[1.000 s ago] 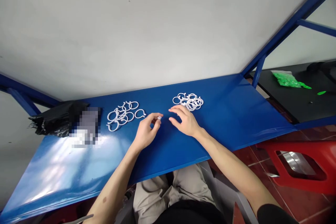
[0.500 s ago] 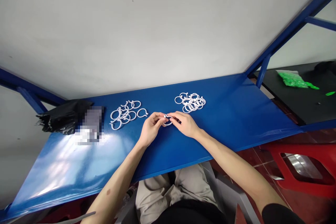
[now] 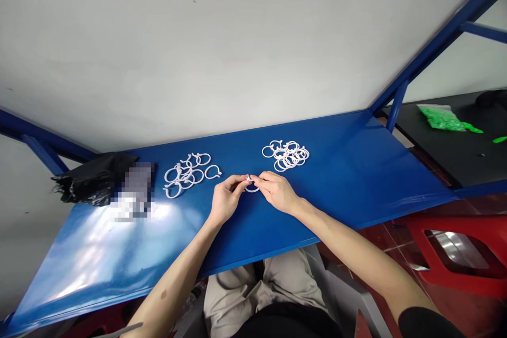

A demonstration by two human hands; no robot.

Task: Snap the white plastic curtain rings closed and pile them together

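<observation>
White ring [image 3: 252, 190] is pinched over the middle of a glossy blue desk [image 3: 356, 169], set against a pale grey wall [image 3: 237, 58]. From the left: a crumpled black bag [image 3: 89, 179], bright glare on the desk, then a loose cluster of rings [image 3: 182, 174]. Next, the left hand [image 3: 226, 198] and right hand [image 3: 279, 191] share a narrow grip on the white ring. Rightward come a tighter pile of rings [image 3: 291, 156], a green packet [image 3: 440, 117] on a black surface [image 3: 435, 158], and a red stool [image 3: 455, 280] over reddish floor tiles [image 3: 384, 237].
</observation>
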